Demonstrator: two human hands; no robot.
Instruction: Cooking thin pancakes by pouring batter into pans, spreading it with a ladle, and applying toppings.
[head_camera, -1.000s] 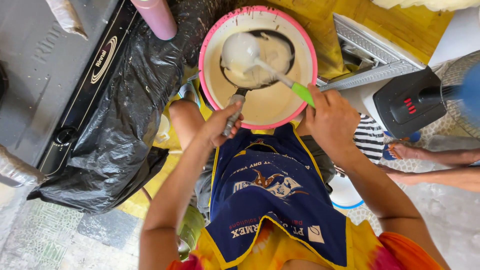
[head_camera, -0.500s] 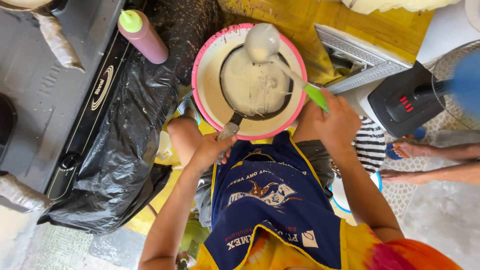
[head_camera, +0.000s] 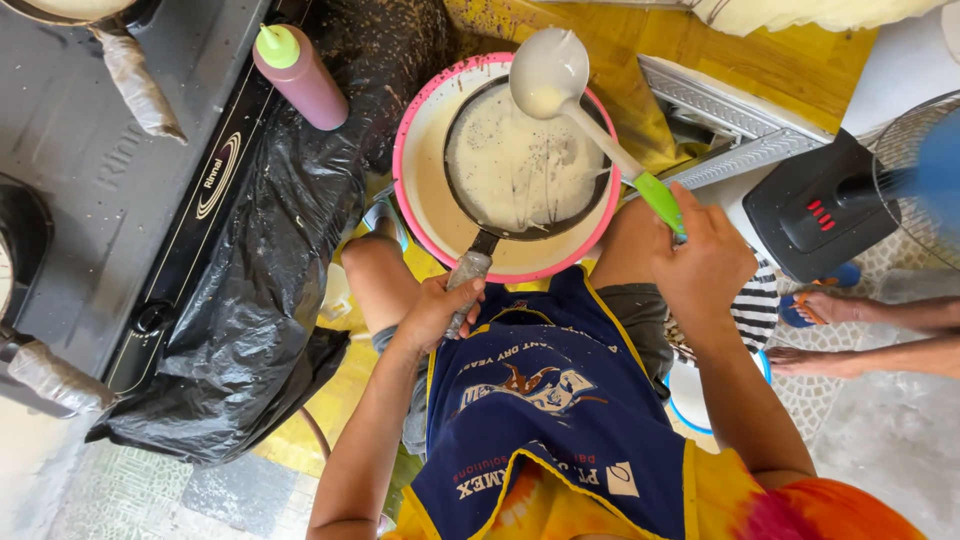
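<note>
Two hands at work, both closed on tools. Left hand (head_camera: 437, 312) wrapped tight around the grey handle of a small dark frying pan (head_camera: 525, 165); fingers fully curled, thumb over the top. Right hand (head_camera: 705, 262) closed around the green grip of a white ladle (head_camera: 550, 72), whose bowl is lifted at the far rim of the pan, with a little pale liquid showing inside.

Pan is coated with thin whitish batter flecked with dark specks, and is held over a pink-rimmed basin (head_camera: 420, 150) that has more pale batter in it. Basin sits between the person's knees, just beyond a blue apron (head_camera: 550, 400).

Left of basin: crumpled black plastic sheet (head_camera: 250, 300), splattered at its far end, draped beside a dark gas stove (head_camera: 110, 190). Pink squeeze bottle (head_camera: 300, 75) with green cap stands at the stove's edge. Right: a black fan base (head_camera: 815, 205) with red buttons, and another person's bare feet (head_camera: 850, 330) on the floor.

Risks, as judged: pan looks tilted, so batter could run past the basin rim onto knees or floor if the wrist drops. Ladle could drip outside the basin if it swings wide. Fan and feet are near enough to catch spatter.
</note>
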